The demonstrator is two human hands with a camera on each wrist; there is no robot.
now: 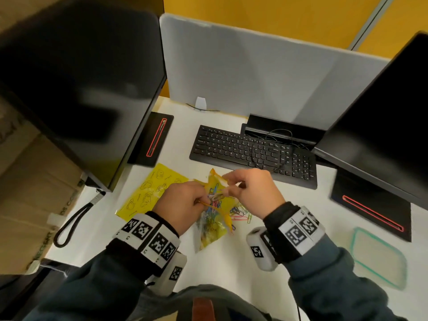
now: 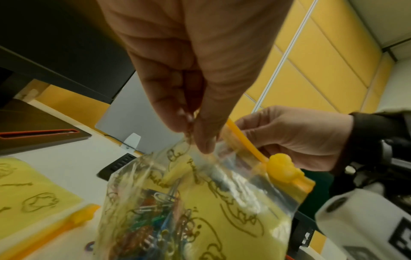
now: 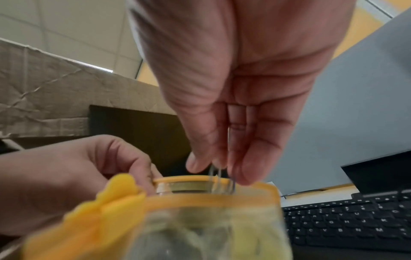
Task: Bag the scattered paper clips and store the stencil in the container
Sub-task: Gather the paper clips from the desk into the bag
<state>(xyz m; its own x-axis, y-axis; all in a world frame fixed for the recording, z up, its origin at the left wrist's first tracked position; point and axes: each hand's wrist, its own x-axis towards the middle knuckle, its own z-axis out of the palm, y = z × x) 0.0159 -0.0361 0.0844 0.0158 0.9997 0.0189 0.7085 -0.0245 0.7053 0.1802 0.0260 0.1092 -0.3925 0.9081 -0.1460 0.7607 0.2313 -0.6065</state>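
Clips going into bag, centre of frame.
Left hand (image 1: 183, 202) pinched the bag (image 2: 200, 202) mouth; right hand (image 3: 224, 112) pinched a paper clip (image 3: 219, 177) at the opening. Loose clips (image 1: 239, 213) lay on the table (image 1: 180, 126) just right of the bag; stencil (image 1: 150, 191) lay left of it; container (image 1: 379, 258) lower right.

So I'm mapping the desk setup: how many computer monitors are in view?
2. One dark monitor stands at the left of the desk, the other monitor at the right, with the keyboard between them. Neither is fully in frame.
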